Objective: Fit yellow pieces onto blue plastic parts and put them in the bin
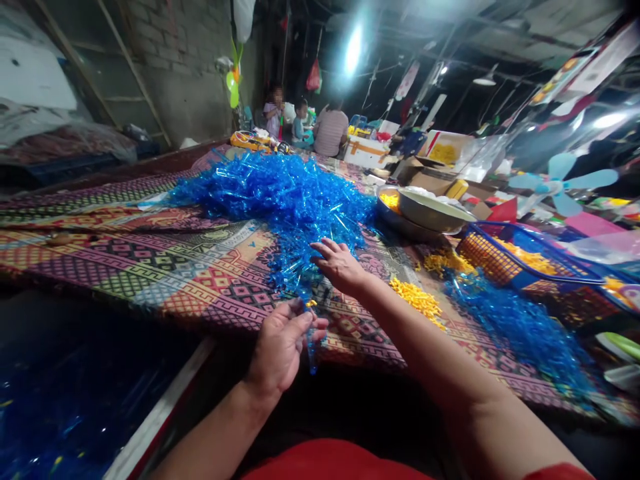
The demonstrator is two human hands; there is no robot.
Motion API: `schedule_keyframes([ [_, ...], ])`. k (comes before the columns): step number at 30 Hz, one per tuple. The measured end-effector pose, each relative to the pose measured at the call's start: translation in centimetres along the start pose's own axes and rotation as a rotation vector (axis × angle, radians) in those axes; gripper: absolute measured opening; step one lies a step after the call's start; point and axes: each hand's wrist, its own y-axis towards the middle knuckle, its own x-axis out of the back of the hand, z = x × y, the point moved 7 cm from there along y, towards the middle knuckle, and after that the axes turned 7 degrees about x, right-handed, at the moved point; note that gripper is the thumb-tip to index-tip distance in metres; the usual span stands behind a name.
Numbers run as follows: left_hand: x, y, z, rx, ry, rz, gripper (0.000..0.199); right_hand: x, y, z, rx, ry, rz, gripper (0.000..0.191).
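Near the front edge of the patterned mat [220,267], my left hand [283,340] pinches a clear blue plastic tube [313,360]. A small yellow piece [311,304] shows at the tube's upper end, by my fingertips. My right hand [341,268] is stretched out with its fingers apart, over the near end of a big heap of clear blue plastic tubes [285,190]. Whether its fingertips touch the tubes I cannot tell. To the right of it, partly behind my forearm, lies a small pile of yellow pieces [416,300].
On the right are a second blue pile [520,333], a blue basket [525,275] of yellow pieces and metal bowls [433,212]. A light-blue fan [560,181] stands behind. Below left, a white-edged container [160,407] holds blue tubes. Several people [330,130] are at the back.
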Motion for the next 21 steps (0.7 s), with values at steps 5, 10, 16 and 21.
schedule_keyframes([
  [5, -0.1, 1.0, 0.4, -0.027, -0.033, -0.006, 0.021, 1.2, -1.9, -0.3, 0.006, -0.066, -0.02, 0.02],
  [10, 0.0, 1.0, 0.0, -0.068, -0.037, -0.002, 0.021, 1.8, -4.6, -0.4, -0.072, -0.033, -0.074, 0.015],
  [16, -0.4, -0.4, -0.3, -0.082, -0.029, 0.047, 0.019, 2.4, -8.2, 0.6, -0.353, 0.485, -0.398, 0.023],
  [21, -1.1, -1.5, 0.7, -0.021, -0.011, 0.077, 0.019, 0.1, -10.6, 3.8, -0.674, 1.399, -0.411, 0.036],
])
